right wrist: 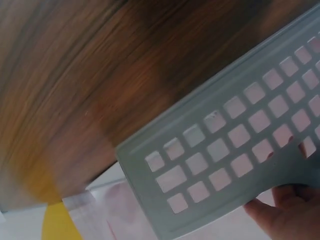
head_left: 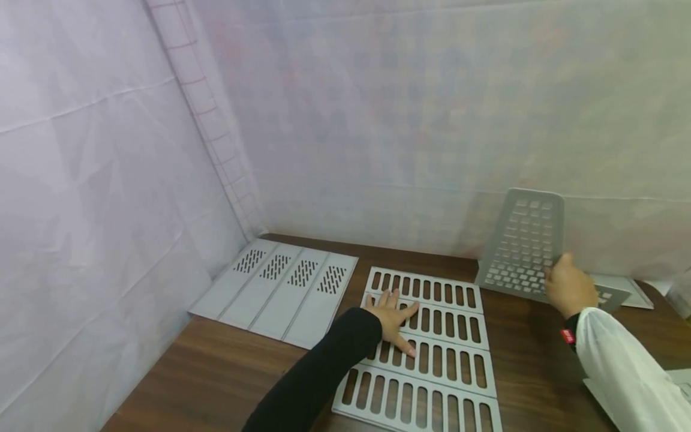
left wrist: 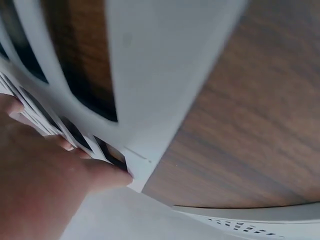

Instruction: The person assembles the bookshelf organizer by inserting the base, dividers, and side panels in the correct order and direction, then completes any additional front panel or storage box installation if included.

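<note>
Wears black sleeve [head_left: 321, 372] behind bare left hand [head_left: 393, 321], close-fitting, with rounded edge nearest hand. Wears loose white sleeve [head_left: 621, 360] behind bare right hand [head_left: 571, 288], softly creased, wider than black sleeve. Between right hand and white sleeve, bears black band [head_left: 573, 324], fitted with small red rectangular tag [head_left: 567, 336] showing pale marking too small to read.

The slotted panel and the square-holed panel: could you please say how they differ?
The slotted panel lies flat on the table, while the square-holed panel is tilted up. The slotted panel's openings are long with rounded ends; the square-holed panel's are mostly squarish. Both are perforated.
</note>
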The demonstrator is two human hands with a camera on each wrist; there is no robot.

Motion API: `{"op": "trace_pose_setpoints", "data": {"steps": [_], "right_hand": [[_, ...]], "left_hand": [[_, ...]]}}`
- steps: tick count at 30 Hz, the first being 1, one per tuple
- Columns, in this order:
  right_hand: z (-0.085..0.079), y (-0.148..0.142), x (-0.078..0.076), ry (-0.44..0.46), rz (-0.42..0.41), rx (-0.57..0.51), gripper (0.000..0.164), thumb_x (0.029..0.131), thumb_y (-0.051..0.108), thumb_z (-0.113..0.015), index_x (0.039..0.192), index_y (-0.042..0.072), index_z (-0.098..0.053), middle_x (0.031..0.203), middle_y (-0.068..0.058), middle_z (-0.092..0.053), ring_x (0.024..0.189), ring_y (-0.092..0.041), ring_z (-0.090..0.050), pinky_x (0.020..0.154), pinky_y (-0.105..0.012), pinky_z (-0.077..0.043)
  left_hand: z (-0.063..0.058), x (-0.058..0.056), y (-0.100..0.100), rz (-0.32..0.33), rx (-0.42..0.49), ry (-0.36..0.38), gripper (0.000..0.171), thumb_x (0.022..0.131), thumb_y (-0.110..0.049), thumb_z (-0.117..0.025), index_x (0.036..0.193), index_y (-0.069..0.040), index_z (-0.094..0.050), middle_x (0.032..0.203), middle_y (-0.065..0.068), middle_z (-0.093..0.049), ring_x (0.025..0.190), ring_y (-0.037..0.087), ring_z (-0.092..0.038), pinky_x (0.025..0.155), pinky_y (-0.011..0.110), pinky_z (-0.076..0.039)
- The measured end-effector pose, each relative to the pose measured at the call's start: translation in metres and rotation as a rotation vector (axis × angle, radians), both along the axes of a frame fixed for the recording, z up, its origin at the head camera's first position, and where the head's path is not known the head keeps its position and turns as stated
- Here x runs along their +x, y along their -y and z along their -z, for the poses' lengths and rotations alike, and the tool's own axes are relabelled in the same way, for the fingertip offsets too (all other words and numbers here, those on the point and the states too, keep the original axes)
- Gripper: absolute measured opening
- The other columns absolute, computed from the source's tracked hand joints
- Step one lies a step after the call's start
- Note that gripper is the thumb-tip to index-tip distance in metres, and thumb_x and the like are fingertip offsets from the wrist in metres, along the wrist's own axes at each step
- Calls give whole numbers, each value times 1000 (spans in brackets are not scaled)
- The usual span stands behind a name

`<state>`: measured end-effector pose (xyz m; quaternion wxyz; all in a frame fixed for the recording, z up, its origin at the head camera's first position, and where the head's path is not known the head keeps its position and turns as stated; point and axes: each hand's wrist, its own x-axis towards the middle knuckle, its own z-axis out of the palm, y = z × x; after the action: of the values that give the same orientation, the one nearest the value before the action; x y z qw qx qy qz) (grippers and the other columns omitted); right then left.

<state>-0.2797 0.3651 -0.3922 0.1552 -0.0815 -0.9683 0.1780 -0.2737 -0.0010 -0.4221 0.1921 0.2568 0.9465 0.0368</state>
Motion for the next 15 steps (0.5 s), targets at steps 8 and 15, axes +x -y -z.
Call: {"op": "trace_pose_setpoints", "data": {"steps": [8,15], "right_hand": [[0,25,-5,15,25,-48,34,96,15,-40,105,-17,-34,85,-48,-54,73,-60,-56,52,-55,-43],[-8,52,-10,83,110,-145,63,91,17,-43,136,-16,-13,98,-49,-53,85,-60,-55,55,-55,-44]], "left_hand": [[0,-2,-2,39,34,-4,100,69,-65,-70,149,-46,-14,161,12,2,150,34,2,115,65,-5],[2,-1,-1,47,23,-24,99,68,-65,-70,149,-46,-15,161,13,1,150,34,2,114,66,-7]]}}
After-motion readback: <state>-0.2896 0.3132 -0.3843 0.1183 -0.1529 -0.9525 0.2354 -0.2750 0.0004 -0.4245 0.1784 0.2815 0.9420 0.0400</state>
